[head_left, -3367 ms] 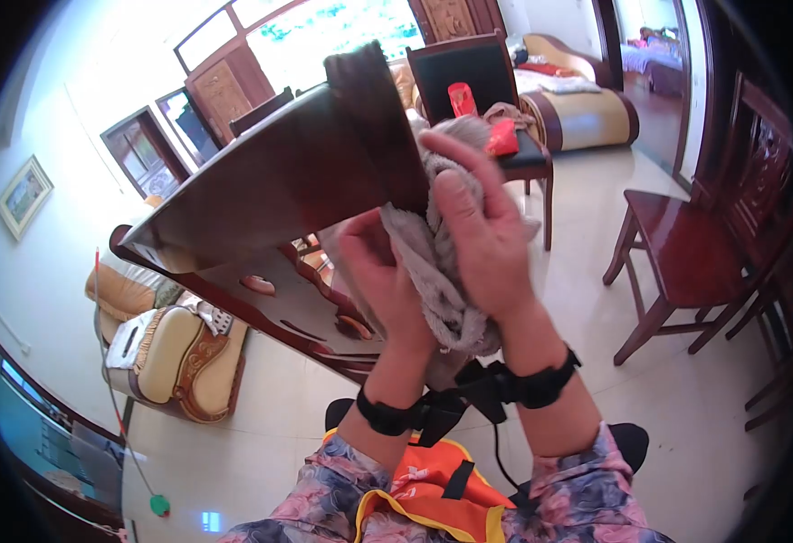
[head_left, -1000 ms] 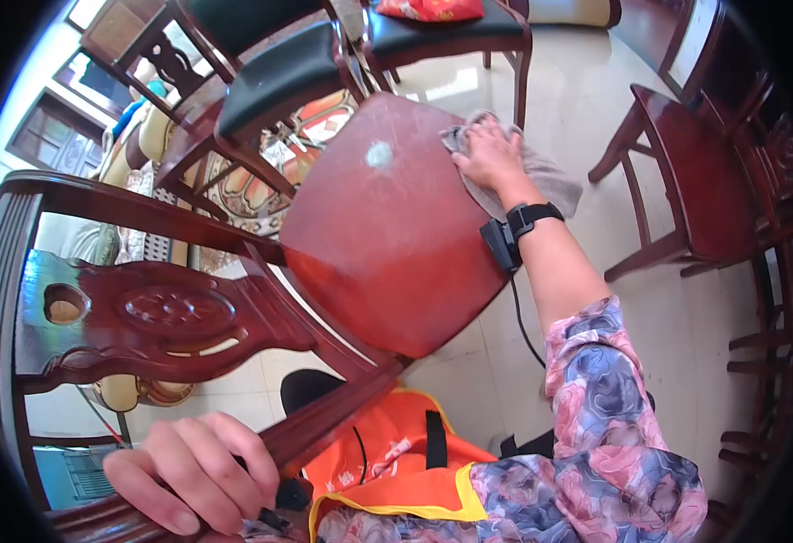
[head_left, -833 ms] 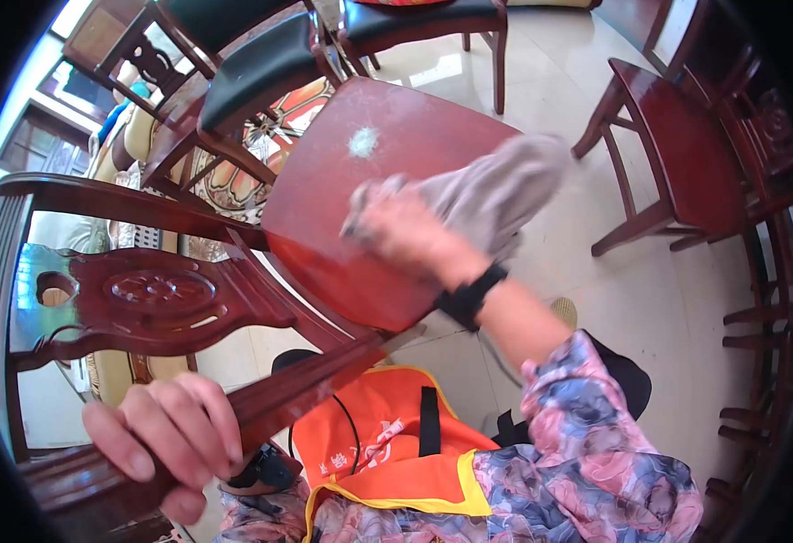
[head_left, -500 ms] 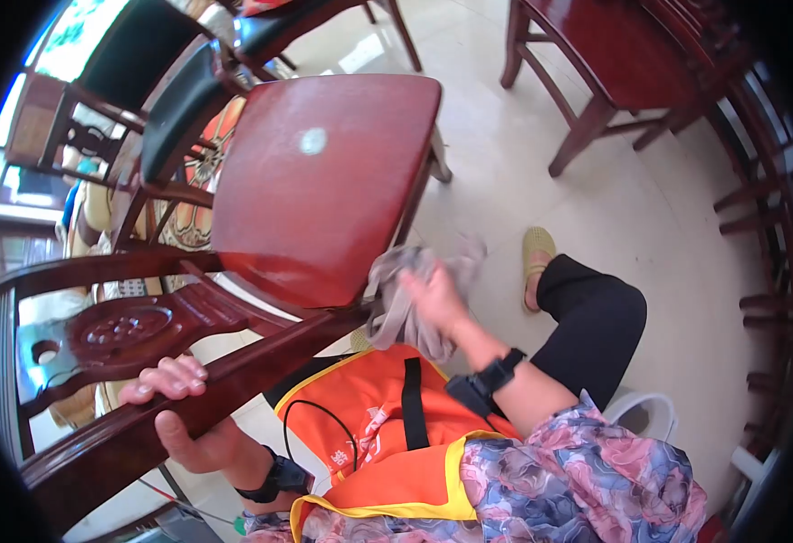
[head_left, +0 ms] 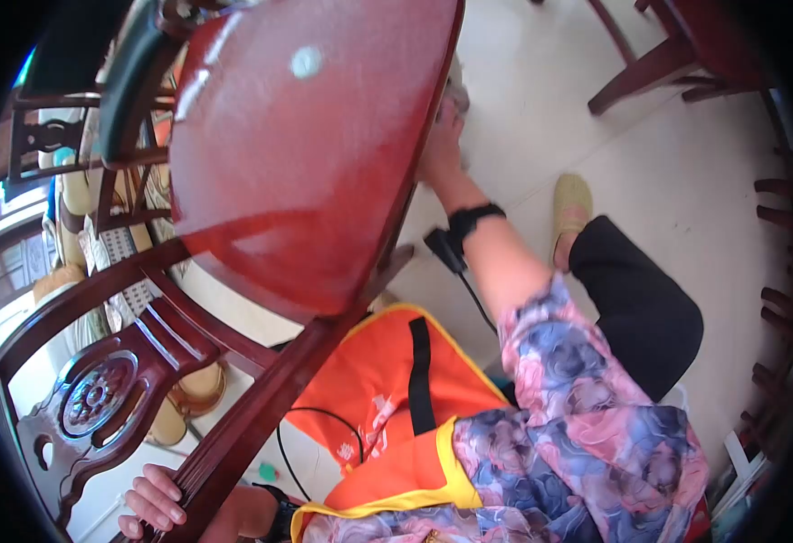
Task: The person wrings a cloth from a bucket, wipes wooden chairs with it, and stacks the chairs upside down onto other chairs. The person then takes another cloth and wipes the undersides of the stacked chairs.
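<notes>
A reddish-brown wooden chair [head_left: 279,172] is tilted in front of me, its glossy seat marked by a pale round spot. My left hand [head_left: 155,503] is closed around the chair's back post, low at the left, with the fingers wrapped over the wood. Beyond the seat's right edge, my right hand [head_left: 442,145] reaches down by the chair's front leg. A grey cloth [head_left: 457,98] shows in small part at its fingers; the seat edge hides some of that hand.
Another red wooden chair [head_left: 713,45] stands at the upper right. Dark-cushioned chairs [head_left: 134,86] crowd the upper left. Chair legs [head_left: 781,312] line the right side. My shoe [head_left: 572,204] rests on the pale tiled floor [head_left: 514,127].
My right hand has moved with the cloth from the seat's near corner forward to its far right side. The chair looms larger and tilts more. My left hand sits lower on the post.
</notes>
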Demonstrator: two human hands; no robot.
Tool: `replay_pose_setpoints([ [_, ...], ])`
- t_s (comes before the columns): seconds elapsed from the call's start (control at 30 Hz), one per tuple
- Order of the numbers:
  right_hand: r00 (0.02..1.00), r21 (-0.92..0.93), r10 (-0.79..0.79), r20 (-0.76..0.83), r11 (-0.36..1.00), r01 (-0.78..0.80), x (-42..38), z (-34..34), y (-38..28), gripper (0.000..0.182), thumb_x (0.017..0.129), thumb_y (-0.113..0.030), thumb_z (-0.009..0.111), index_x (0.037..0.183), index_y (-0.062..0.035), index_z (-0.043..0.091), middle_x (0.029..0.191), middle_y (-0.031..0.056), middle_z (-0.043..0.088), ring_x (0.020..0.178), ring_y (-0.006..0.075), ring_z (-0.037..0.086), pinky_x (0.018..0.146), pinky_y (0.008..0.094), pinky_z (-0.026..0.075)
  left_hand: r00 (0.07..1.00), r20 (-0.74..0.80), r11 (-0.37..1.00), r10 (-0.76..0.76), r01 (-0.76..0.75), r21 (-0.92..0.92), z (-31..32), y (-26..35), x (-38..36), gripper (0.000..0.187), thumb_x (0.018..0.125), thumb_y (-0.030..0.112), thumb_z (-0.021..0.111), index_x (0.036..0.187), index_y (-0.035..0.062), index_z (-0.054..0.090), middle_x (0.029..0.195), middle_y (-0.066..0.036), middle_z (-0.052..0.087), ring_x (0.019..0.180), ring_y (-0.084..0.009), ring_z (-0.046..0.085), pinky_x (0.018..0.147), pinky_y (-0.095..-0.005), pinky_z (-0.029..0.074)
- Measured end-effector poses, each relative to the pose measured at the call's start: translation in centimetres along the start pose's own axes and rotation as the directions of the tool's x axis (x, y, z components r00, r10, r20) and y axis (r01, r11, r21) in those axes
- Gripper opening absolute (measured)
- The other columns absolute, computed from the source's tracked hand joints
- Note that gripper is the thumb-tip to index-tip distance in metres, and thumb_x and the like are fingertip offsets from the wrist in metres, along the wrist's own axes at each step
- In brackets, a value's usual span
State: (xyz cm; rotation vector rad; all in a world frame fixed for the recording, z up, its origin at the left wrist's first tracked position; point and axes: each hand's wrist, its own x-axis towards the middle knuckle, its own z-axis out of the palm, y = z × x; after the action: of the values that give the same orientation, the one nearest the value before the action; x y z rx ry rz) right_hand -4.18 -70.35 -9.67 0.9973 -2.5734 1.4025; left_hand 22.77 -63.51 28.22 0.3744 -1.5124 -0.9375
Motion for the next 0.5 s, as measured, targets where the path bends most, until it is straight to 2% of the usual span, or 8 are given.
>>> replay_pose_setpoints([
  [0.1, 0.996, 0.066, 0.017, 0.092, 0.998, -0.023, -1.2, -0.2, -0.3, 0.039, 0.077, -0.023, 0.056, 0.109, -0.0021, 0.055, 0.119, 0.0102, 0.048, 0.118, 0.0293, 0.034, 0.095, 0.0550, 0.026, 1.000, -0.022, 1.000, 0.018, -0.018, 0.022, 1.1, -0.1, 0.1, 0.031, 0.081, 0.035, 0.052, 0.096, 0.0086, 0.054, 0.070, -0.005, 0.048, 0.059, -0.0181, 0.046, 0.055, -0.0320, 0.036],
  [0.13, 0.961, 0.051, -0.031, 0.275, 0.999, 0.018, -2.8, -0.4, -0.7, 0.037, 0.077, -0.022, 0.055, 0.108, -0.0016, 0.055, 0.118, 0.0080, 0.049, 0.116, 0.0270, 0.036, 0.096, 0.0579, 0.023, 1.000, -0.008, 1.000, 0.011, -0.011, -0.015, 1.1, -0.1, 0.1, 0.030, 0.082, 0.035, 0.051, 0.097, 0.0091, 0.053, 0.071, -0.006, 0.050, 0.060, -0.0187, 0.047, 0.056, -0.0327, 0.037],
  [0.2, 0.914, -0.153, -0.202, 0.351, 0.951, 0.269, -7.8, -1.8, -2.7, 0.039, 0.076, -0.024, 0.056, 0.107, -0.0015, 0.056, 0.116, 0.0061, 0.050, 0.116, 0.0260, 0.036, 0.094, 0.0608, 0.024, 1.000, -0.001, 1.000, -0.006, 0.006, -0.001, 1.0, 0.2, 0.1, 0.030, 0.082, 0.035, 0.051, 0.097, 0.0090, 0.054, 0.071, -0.006, 0.051, 0.060, -0.0187, 0.047, 0.056, -0.0329, 0.037],
  [0.23, 0.886, -0.079, -0.223, 0.405, 0.957, 0.277, -10.5, -2.0, -3.3, 0.038, 0.076, -0.024, 0.056, 0.108, -0.0024, 0.056, 0.114, 0.0068, 0.052, 0.116, 0.0267, 0.037, 0.095, 0.0595, 0.024, 1.000, 0.000, 1.000, 0.014, -0.014, 0.016, 1.0, 0.1, 0.1, 0.030, 0.082, 0.035, 0.051, 0.097, 0.0088, 0.054, 0.071, -0.006, 0.051, 0.060, -0.0187, 0.048, 0.056, -0.0330, 0.037],
  [0.33, 0.907, 0.244, -0.123, 0.404, 0.969, 0.023, -15.8, -2.3, -4.7, 0.036, 0.076, -0.022, 0.057, 0.109, -0.0073, 0.057, 0.111, 0.0086, 0.055, 0.117, 0.0292, 0.037, 0.099, 0.0519, 0.025, 1.000, -0.013, 0.999, 0.017, -0.017, 0.031, 1.1, 0.2, 0.0, 0.030, 0.082, 0.035, 0.051, 0.098, 0.0091, 0.054, 0.071, -0.006, 0.051, 0.060, -0.0187, 0.047, 0.057, -0.0330, 0.037],
  [0.37, 0.909, 0.239, -0.118, 0.400, 0.971, 0.021, -15.7, -2.3, -4.3, 0.036, 0.076, -0.022, 0.057, 0.109, -0.0073, 0.057, 0.111, 0.0086, 0.055, 0.117, 0.0292, 0.037, 0.099, 0.0519, 0.025, 1.000, -0.025, 1.000, 0.011, -0.011, 0.016, 1.1, 0.1, 0.0, 0.030, 0.082, 0.035, 0.051, 0.098, 0.0092, 0.054, 0.071, -0.006, 0.051, 0.060, -0.0188, 0.047, 0.057, -0.0329, 0.037],
  [0.43, 0.729, 0.231, -0.211, 0.651, 0.970, 0.074, -14.7, -2.4, -3.2, 0.034, 0.075, -0.020, 0.058, 0.108, -0.0112, 0.057, 0.117, 0.0104, 0.052, 0.117, 0.0312, 0.039, 0.096, 0.0463, 0.033, 1.000, -0.015, 1.000, 0.007, -0.007, 0.009, 1.2, 0.1, 0.0, 0.030, 0.082, 0.035, 0.051, 0.097, 0.0093, 0.054, 0.071, -0.006, 0.050, 0.060, -0.0187, 0.047, 0.057, -0.0329, 0.037],
  [0.5, 0.663, 0.194, -0.191, 0.724, 0.979, 0.070, -11.9, -2.8, -2.9, 0.033, 0.075, -0.017, 0.058, 0.107, -0.0113, 0.056, 0.120, 0.0115, 0.049, 0.114, 0.0322, 0.043, 0.092, 0.0457, 0.037, 1.000, -0.021, 1.000, 0.022, -0.022, 0.002, 1.2, -0.2, 0.1, 0.030, 0.082, 0.035, 0.051, 0.097, 0.0093, 0.053, 0.071, -0.006, 0.050, 0.060, -0.0186, 0.046, 0.057, -0.0329, 0.037],
])
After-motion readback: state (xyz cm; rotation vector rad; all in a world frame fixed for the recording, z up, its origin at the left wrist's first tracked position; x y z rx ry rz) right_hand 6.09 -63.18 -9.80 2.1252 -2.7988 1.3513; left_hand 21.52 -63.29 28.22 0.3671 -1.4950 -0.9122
